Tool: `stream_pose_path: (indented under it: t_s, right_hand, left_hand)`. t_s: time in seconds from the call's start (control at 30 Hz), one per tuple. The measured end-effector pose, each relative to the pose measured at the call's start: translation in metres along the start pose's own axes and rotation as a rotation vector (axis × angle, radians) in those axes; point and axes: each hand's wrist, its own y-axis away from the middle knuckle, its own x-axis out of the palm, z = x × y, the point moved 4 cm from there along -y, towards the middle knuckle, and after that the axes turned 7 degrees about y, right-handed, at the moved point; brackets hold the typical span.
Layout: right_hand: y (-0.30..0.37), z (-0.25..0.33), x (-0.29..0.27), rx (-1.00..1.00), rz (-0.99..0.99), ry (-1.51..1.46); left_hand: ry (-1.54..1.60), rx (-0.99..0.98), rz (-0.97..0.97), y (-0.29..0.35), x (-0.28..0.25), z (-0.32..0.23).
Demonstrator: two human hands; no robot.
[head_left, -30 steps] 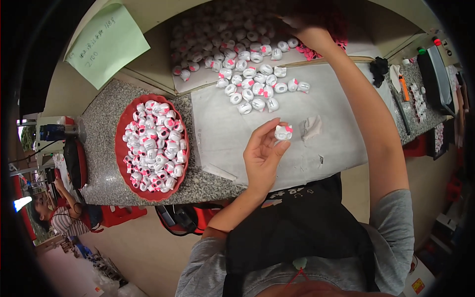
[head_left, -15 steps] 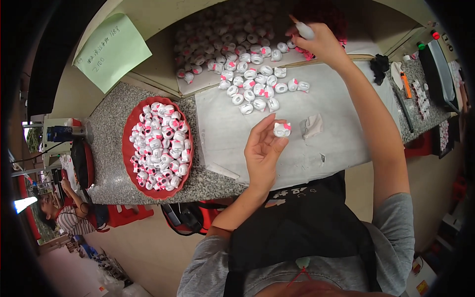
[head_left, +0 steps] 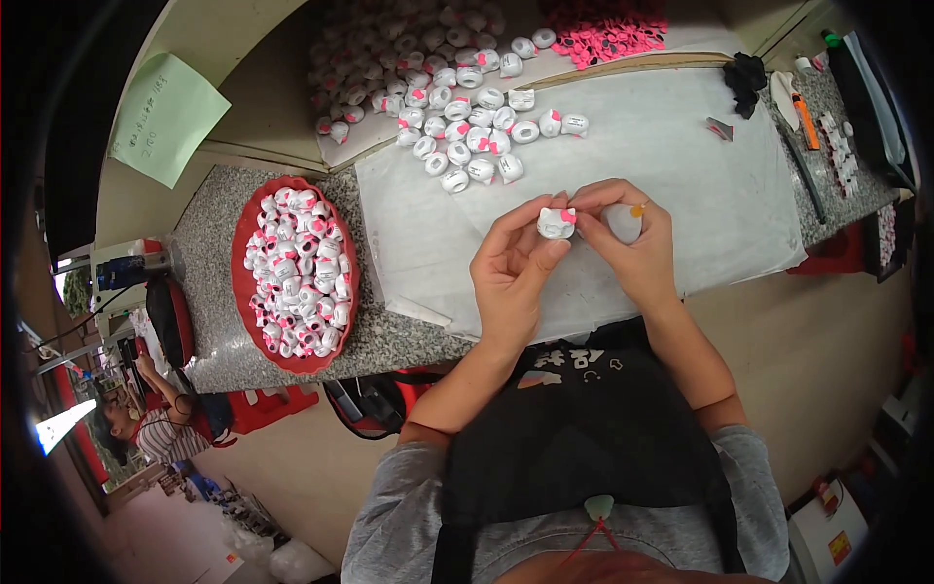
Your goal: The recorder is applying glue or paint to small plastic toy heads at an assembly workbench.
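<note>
In front of my chest my left hand (head_left: 516, 268) holds a small white cat-head bead (head_left: 556, 224) with a pink bow, between thumb and fingers. Close against it on the right is my right hand (head_left: 632, 248), its thumb and forefinger touching the bow side. Tucked in that hand lies a small translucent squeeze bottle (head_left: 621, 223) with an orange tip. Any tiny piece between the right fingertips is too small to make out. Beyond my hands, several similar white heads (head_left: 481, 117) lie loose on the white sheet (head_left: 671, 146).
A red scalloped tray (head_left: 246, 321) full of white heads stands at the left on the speckled counter (head_left: 209, 229). At the back, pink pieces (head_left: 608, 34) are heaped on a shelf beside more heads. An orange-handled tool (head_left: 806, 122) and black cloth (head_left: 745, 83) lie at right.
My right hand has come back from the pink pieces, carrying the squeeze bottle, and now meets the head in my left hand. My view has shifted slightly.
</note>
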Motion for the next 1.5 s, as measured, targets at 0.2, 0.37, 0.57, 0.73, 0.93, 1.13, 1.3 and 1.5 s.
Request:
stream_pose_path:
  t_s: [0.2,0.37,0.57,0.73,0.93,1.13,1.3,1.5]
  right_hand:
    - [0.004,0.001,0.0,-0.024,0.012,0.067]
    - [0.002,0.002,0.003,-0.04,0.005,0.076]
    - [0.006,0.004,0.005,-0.243,-0.033,0.345]
    - [0.004,0.007,0.0,-0.237,0.02,0.263]
    - [0.009,0.012,-0.011,0.115,0.081,-0.105]
    - [0.01,0.014,-0.005,0.126,0.105,-0.115]
    - [0.012,0.008,-0.005,0.146,0.074,-0.116]
    - [0.013,0.007,-0.006,0.13,0.079,-0.083]
  left_hand:
    - [0.017,-0.014,-0.026,-0.002,-0.001,0.0]
    - [0.094,-0.094,-0.049,-0.003,-0.005,0.003]
    - [0.207,-0.204,-0.07,-0.004,-0.004,0.002]
    - [0.152,-0.158,-0.067,-0.003,-0.003,0.0]
    - [-0.145,0.037,-0.009,-0.001,-0.005,-0.006]
    - [-0.354,0.131,0.058,0.003,-0.002,-0.004]
    - [-0.353,0.12,0.082,0.002,-0.002,-0.003]
    - [-0.157,0.032,0.112,0.001,0.001,-0.006]
